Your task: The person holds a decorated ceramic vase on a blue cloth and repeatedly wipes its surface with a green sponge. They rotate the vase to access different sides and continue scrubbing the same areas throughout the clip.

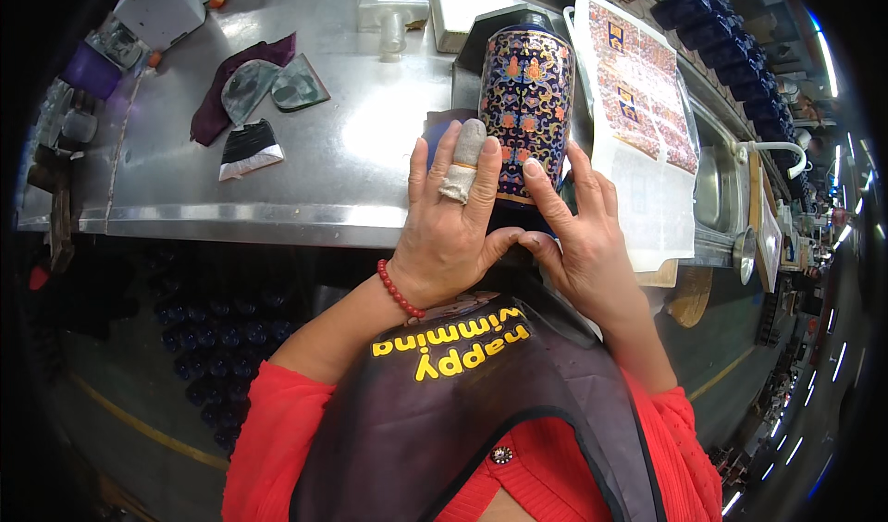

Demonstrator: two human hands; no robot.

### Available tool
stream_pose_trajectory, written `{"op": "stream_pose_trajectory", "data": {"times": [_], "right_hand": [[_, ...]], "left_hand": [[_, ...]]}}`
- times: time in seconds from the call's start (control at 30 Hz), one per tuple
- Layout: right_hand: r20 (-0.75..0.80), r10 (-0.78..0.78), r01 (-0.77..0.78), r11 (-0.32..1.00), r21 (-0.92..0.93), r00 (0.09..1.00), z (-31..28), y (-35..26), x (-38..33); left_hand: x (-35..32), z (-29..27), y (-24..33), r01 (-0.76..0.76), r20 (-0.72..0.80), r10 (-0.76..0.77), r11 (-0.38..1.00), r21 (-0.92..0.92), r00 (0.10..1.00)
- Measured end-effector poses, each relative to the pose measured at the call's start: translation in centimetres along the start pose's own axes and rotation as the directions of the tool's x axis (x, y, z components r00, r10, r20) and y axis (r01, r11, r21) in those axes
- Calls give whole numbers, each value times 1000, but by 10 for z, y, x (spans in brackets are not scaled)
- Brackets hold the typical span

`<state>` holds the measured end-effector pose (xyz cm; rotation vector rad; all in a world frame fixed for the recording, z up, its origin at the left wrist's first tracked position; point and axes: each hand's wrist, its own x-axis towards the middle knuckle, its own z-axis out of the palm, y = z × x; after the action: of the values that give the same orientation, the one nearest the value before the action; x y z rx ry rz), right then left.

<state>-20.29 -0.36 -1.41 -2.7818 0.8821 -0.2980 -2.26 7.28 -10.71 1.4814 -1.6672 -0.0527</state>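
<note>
A dark blue bottle (pixel 525 106) covered in gold, orange and red floral patterns lies before me, its neck pointing away. My left hand (pixel 444 212) rests along its lower left side with the fingers stretched out. A grey cloth cover (pixel 465 157) wraps one of those fingers. At the lower right side, my right hand (pixel 587 235) lays its index fingertip on the patterned surface, the other fingers extended along the edge. Both thumbs meet just below the bottle's near end. Neither hand is wrapped round the bottle. A dark support (pixel 470 69) shows partly behind it.
Printed pattern sheets (pixel 638 87) on white paper lie to the right, beside a sink with a tap (pixel 782 147). Left on the metal table (pixel 361 184) are a purple cloth (pixel 217 97) and several dark pads (pixel 301 85). A clear container (pixel 393 0) stands at the back.
</note>
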Motion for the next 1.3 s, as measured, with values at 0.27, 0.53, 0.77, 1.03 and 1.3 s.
{"op": "stream_pose_trajectory", "data": {"times": [0.27, 0.53, 0.77, 1.03, 1.3], "right_hand": [[-38, 31, -27, 995, 96, 999, -5, 5, 8], [-37, -14, 14, 1000, 7, 999, -6, 6, 17], [-21, 39, -37, 997, 70, 999, -10, 9, 26], [-25, -21, 20, 999, -25, 999, -11, 13, 36], [-88, 29, -25, 999, 47, 996, -11, 19, 45]], "left_hand": [[1, -4, -8, 43, 44, -41, 998, -55, 998], [3, -4, -9, 8, 54, -6, 999, -49, 999], [17, -5, -20, 32, 55, -22, 982, -184, 998], [23, -6, -19, -11, 49, 16, 993, -114, 999], [43, -2, -30, 66, 77, -46, 955, -288, 996]]}}
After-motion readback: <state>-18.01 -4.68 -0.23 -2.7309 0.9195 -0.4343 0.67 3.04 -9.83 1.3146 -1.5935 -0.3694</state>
